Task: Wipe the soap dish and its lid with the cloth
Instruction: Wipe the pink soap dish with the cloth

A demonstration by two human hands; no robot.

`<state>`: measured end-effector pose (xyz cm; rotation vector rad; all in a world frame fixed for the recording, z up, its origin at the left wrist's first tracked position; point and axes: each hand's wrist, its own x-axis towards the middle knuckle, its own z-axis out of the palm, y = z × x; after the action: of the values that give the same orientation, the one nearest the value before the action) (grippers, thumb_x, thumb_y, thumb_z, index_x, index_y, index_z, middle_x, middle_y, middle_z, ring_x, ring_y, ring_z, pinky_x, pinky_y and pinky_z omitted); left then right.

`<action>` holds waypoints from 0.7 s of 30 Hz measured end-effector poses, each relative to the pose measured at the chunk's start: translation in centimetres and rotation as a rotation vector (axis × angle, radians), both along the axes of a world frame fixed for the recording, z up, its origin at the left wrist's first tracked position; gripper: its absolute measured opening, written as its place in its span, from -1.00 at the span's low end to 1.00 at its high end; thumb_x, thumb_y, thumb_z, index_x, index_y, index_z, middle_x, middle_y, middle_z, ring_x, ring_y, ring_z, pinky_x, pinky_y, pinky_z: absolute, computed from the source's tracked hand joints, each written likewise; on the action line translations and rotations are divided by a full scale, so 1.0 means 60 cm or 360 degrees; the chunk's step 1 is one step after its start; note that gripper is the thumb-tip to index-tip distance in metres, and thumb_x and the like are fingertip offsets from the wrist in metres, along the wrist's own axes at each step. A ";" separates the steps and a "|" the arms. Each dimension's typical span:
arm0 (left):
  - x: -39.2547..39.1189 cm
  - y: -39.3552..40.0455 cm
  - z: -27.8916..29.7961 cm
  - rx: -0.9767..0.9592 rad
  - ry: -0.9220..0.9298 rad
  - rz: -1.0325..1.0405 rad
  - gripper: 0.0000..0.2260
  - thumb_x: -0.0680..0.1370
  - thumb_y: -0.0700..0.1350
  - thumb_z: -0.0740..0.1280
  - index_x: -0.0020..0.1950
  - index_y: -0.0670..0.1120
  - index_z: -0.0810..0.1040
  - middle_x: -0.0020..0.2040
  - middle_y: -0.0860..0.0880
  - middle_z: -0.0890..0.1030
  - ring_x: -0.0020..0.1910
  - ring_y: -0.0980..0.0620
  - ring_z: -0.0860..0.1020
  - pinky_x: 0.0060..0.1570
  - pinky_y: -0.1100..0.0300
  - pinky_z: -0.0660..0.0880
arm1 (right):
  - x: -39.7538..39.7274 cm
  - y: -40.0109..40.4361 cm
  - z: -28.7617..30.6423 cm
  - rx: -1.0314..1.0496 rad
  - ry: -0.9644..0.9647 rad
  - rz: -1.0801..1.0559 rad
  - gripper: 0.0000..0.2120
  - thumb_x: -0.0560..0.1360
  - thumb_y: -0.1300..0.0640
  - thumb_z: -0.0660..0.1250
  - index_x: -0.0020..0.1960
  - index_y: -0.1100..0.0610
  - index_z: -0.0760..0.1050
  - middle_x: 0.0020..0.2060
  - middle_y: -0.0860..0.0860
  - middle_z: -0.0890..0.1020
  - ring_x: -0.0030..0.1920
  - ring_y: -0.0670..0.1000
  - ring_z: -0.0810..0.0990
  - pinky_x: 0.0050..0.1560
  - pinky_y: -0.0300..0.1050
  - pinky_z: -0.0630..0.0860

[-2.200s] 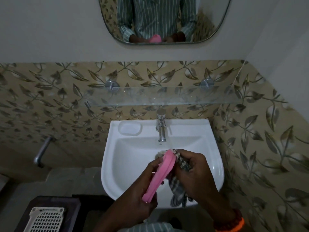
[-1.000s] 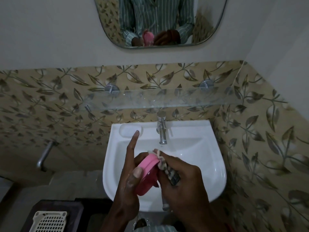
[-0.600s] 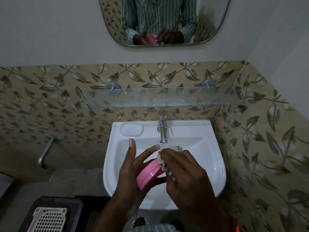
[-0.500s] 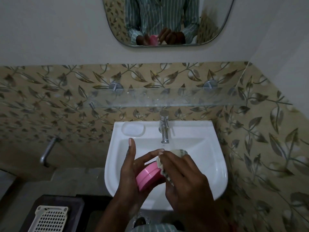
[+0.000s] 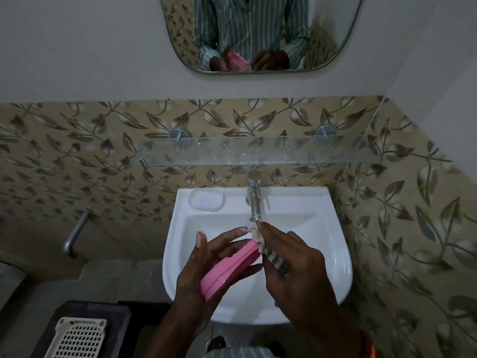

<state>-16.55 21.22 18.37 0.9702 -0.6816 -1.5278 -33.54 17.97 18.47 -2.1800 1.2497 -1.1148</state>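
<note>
My left hand (image 5: 206, 270) cradles the pink soap dish (image 5: 228, 270), tilted on edge above the white sink (image 5: 335, 254), fingers curled around it from behind, forefinger standing straight up. My right hand (image 5: 296, 270) has its grip pinched tight on the checked cloth (image 5: 273, 259), pressing it against the dish's upper end, just below the tap (image 5: 254, 197). The mirror (image 5: 335, 34) reflects both hands.

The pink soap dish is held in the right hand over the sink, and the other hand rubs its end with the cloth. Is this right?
Not quite. The head view shows the left hand holding the soap dish over the sink; the right hand rubs its end with the cloth.
</note>
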 end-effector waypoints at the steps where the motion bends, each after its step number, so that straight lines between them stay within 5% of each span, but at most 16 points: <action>1: 0.002 -0.003 -0.002 0.0004 -0.0006 -0.0020 -0.13 0.26 0.46 0.47 0.29 -0.19 0.63 0.25 -0.34 0.63 0.24 -0.32 0.62 0.16 -0.09 0.62 | 0.006 0.005 0.003 -0.0051 0.0054 -0.0029 -0.39 0.31 0.42 0.52 0.34 0.24 0.51 0.19 0.08 0.65 0.07 0.04 0.66 0.10 -0.10 0.62; 8: -0.009 0.003 -0.007 0.0059 0.0215 0.0022 -0.19 0.07 0.37 0.63 0.13 -0.14 0.73 0.18 -0.27 0.69 0.11 -0.20 0.70 -0.09 0.07 0.68 | 0.031 0.027 -0.001 -0.0235 0.0264 0.0191 -0.43 0.42 0.34 0.28 0.43 0.18 0.43 0.39 0.04 0.50 0.31 0.09 0.53 0.25 -0.01 0.54; 13: 0.000 0.009 -0.007 -0.0085 0.0114 -0.0011 -0.08 0.32 0.42 0.46 0.39 -0.27 0.51 0.34 -0.37 0.55 0.30 -0.37 0.55 0.21 -0.14 0.58 | 0.011 0.005 0.001 0.0459 -0.0349 -0.0052 -0.46 0.47 0.32 0.46 0.36 -0.05 0.50 0.00 -0.09 0.71 -0.12 -0.15 0.68 -0.11 -0.32 0.61; 15: 0.005 0.009 -0.011 -0.0129 0.0077 -0.0038 -0.01 0.38 0.39 0.44 0.49 -0.35 0.33 0.40 -0.40 0.48 0.37 -0.43 0.47 0.33 -0.25 0.47 | 0.009 0.006 -0.004 0.0606 -0.0535 -0.0014 -0.57 0.50 0.28 0.43 0.33 -0.02 0.55 -0.03 -0.15 0.72 -0.08 -0.16 0.70 -0.06 -0.32 0.60; 18: 0.003 0.001 -0.005 -0.0145 -0.0175 -0.0168 -0.02 0.31 0.36 0.51 0.52 -0.21 0.33 0.38 -0.32 0.54 0.33 -0.37 0.54 0.32 -0.29 0.48 | 0.002 0.000 0.003 0.0418 -0.0528 -0.0095 -0.60 0.49 0.31 0.43 0.29 0.06 0.58 -0.03 -0.10 0.72 -0.08 -0.16 0.70 -0.04 -0.28 0.61; 21: 0.001 -0.001 -0.001 -0.0013 -0.0385 -0.0336 -0.02 0.18 0.45 0.52 0.45 -0.07 0.44 0.30 -0.19 0.64 0.17 -0.28 0.66 0.09 -0.27 0.62 | -0.002 -0.008 0.000 -0.0097 -0.0071 -0.0151 -0.54 0.38 0.36 0.52 0.26 0.23 0.58 0.04 0.06 0.71 0.01 -0.06 0.67 0.07 -0.21 0.61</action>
<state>-16.48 21.14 18.31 1.1161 -0.9874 -1.6025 -33.68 17.50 18.46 -2.1468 1.3285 -1.2473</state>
